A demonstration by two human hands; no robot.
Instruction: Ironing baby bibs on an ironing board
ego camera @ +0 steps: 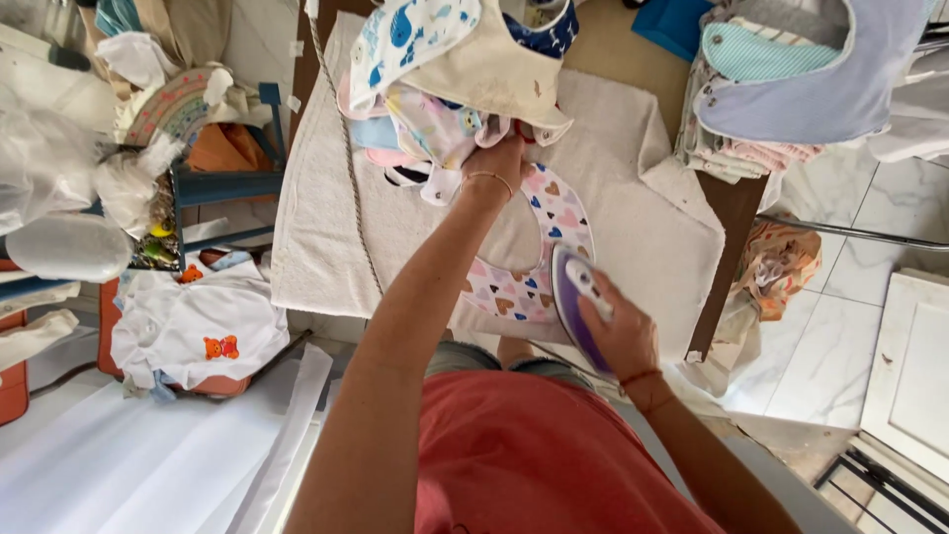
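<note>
Both hands are busy: the left hand [497, 158] clutches a bunch of bibs [450, 74] at the far end of the towel-covered table [633, 222], and the right hand [621, 334] grips a purple iron [573, 302]. Between them, flat on the towel, lies a heart-patterned bib [539, 237], with the iron resting on its near right edge.

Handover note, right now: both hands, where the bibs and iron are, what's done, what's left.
Left hand: raised, gripping a bunch of bibs above the far end of the board.
Right hand: closed on the purple iron, which sits at the near edge of the heart-print bib.
The heart-print bib lies flat on the white towel that covers the board. A folded stack sits at the far right.
Done: apparently the folded stack.
Left: heart-print bib, then likely the held bunch.
</note>
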